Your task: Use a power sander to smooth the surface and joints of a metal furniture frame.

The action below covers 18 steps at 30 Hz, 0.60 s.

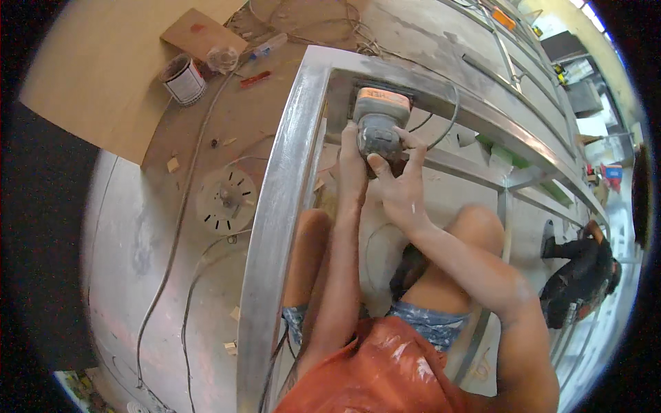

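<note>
A grey and orange electric sander [381,131] sits against the far bar of a bare metal frame [270,206], close to its corner. Dust covers the tool's body. My left hand [352,165] grips its left side, with the fingers partly hidden behind it. Thumb and fingers of my right hand [404,175] close round the right side and the near end. A dark cord [456,113] loops off to the right of the sander. Which face of the bar the pad touches is hard to make out.
An open paint can [184,80] stands beside a large brown board [103,76] at the far left. Cables [180,220] and a round slotted disc [226,198] lie on the floor. Another person [582,275] crouches at the right, near more metal framework [530,96].
</note>
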Motion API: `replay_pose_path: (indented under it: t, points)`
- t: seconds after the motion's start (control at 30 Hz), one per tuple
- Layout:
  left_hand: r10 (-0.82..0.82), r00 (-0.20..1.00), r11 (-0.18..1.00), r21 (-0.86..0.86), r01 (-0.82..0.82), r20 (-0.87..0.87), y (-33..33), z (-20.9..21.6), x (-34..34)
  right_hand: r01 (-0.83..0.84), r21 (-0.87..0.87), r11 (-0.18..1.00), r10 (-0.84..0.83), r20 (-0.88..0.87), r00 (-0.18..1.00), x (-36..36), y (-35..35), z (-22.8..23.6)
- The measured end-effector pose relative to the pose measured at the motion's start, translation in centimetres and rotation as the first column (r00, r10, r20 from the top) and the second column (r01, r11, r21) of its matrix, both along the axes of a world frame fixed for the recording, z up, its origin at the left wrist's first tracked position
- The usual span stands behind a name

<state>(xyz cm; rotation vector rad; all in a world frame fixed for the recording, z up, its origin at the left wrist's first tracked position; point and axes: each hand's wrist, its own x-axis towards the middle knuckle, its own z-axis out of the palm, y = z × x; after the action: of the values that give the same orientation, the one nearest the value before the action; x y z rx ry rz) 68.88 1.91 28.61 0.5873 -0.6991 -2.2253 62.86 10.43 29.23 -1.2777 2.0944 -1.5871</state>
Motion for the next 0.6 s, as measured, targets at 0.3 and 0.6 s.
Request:
replay_pose_path:
  t: [0.3,0.6]
  points:
    - [0.093,0.991,0.995,-0.056,-0.087,0.101,0.0,1.0,-0.1,0.006,-0.088,0.996,0.006,0.129,0.992,0.5,-0.2,0.9]
    - [0.003,0.996,0.999,-0.041,0.001,0.094,-0.5,0.2,0.7,0.001,-0.023,1.0,-0.002,-0.025,1.0,0.8,-0.7,0.6]
